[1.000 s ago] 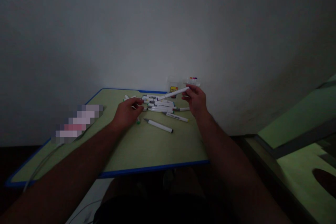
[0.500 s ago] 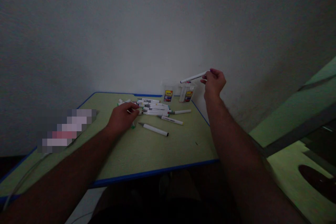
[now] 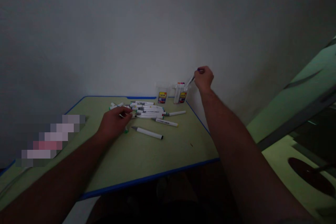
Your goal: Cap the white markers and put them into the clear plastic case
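Note:
My right hand (image 3: 204, 78) grips a white marker (image 3: 191, 79) by its purple end, tilted with its lower end at the top of a clear case (image 3: 181, 94) that holds several upright markers. To the left of that case stands another clear case (image 3: 162, 94) with a yellow label. My left hand (image 3: 115, 120) is at the left side of a pile of white markers (image 3: 149, 110), its thumb and fingers closed around the end of a marker. A larger-looking white marker (image 3: 149, 133) with a black end lies in front of the pile.
The table (image 3: 147, 161) has a blue edge and meets a grey wall (image 3: 131, 35). A blurred-out object (image 3: 49, 138) with a cable lies on the left. Past the table on the right is a greenish panel (image 3: 294, 91) and a dark round thing (image 3: 311, 175).
My right hand has tilted its marker from nearly level to steep and brought it down to the right case. My left hand stays beside the pile. The view has shifted slightly.

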`<state>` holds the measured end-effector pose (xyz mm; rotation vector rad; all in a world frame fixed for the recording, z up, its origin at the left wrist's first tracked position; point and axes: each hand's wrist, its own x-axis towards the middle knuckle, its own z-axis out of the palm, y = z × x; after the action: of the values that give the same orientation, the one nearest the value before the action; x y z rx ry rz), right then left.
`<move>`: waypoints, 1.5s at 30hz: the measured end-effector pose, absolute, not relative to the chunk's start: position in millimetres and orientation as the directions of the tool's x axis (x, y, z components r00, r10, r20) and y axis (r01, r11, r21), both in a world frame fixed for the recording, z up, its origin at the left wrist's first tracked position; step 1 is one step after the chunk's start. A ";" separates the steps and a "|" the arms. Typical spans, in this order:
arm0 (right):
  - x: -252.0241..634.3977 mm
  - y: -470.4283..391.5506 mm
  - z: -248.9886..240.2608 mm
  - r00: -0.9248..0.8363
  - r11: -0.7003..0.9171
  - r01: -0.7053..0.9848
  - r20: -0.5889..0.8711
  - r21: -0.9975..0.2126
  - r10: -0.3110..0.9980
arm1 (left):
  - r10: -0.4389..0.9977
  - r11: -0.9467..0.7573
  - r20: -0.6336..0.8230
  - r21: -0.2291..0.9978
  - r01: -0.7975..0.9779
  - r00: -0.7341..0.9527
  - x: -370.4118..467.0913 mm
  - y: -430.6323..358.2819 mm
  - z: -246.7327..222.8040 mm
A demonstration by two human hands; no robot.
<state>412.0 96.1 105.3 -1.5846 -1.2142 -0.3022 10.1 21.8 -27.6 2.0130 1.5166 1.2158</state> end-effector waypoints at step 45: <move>421.3 139.9 67.4 0.420 -0.039 0.785 0.485 -0.619 0.767 | 0.911 -0.367 0.401 0.673 0.642 0.100 13.5 22.2 -30.5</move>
<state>421.3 139.9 67.4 -1.7925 -1.3388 -0.0249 13.5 22.2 -30.5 2.0559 1.5290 1.1434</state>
